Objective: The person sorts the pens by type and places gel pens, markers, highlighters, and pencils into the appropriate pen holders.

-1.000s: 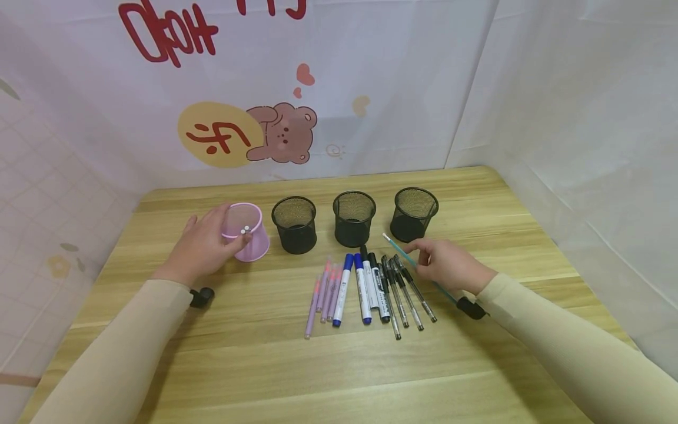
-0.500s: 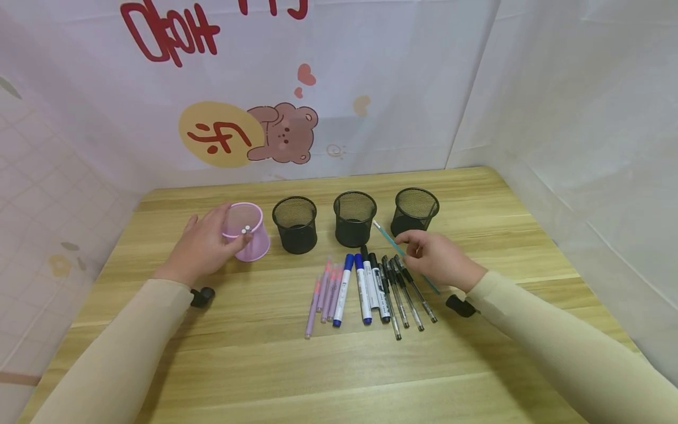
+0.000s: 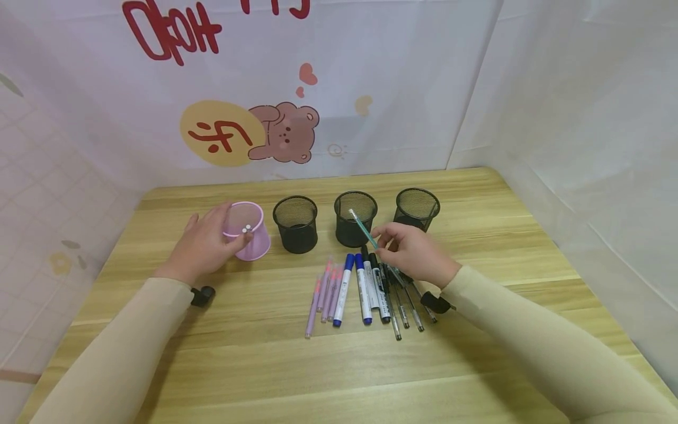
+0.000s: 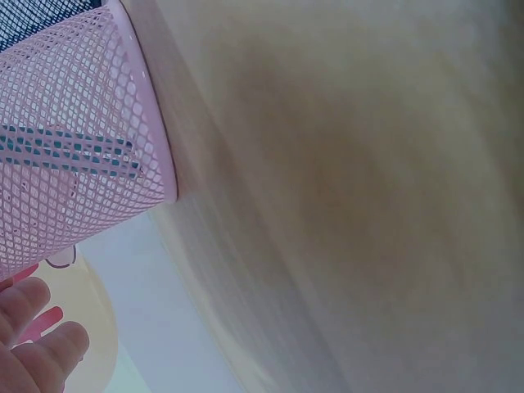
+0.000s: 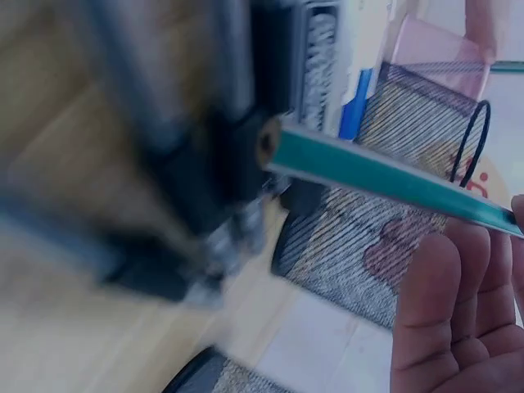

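My left hand [image 3: 203,248] holds the pink mesh pen holder [image 3: 256,244] at the left, its thumb at the front of the rim. Two white pencil ends [image 3: 246,229] show inside, and the left wrist view shows teal pencils [image 4: 82,153] through the mesh. My right hand [image 3: 415,253] pinches a teal pencil [image 3: 362,226], raised above the pens, its white end pointing up and left in front of a black mesh pen holder [image 3: 352,234]. In the right wrist view, the pencil's unsharpened end [image 5: 268,143] faces the camera.
Two more black mesh pen holders, one left [image 3: 298,238] and one right [image 3: 417,206], share the row. In front lie purple highlighters [image 3: 313,306], blue markers [image 3: 342,291], black markers [image 3: 379,288] and several black-capped gel pens [image 3: 413,306]. A printed curtain [image 3: 392,70] stands behind the table.
My right hand has lifted the pencil off the table's right side and carried it leftward over the pens. My left hand stays on the pink pen holder.
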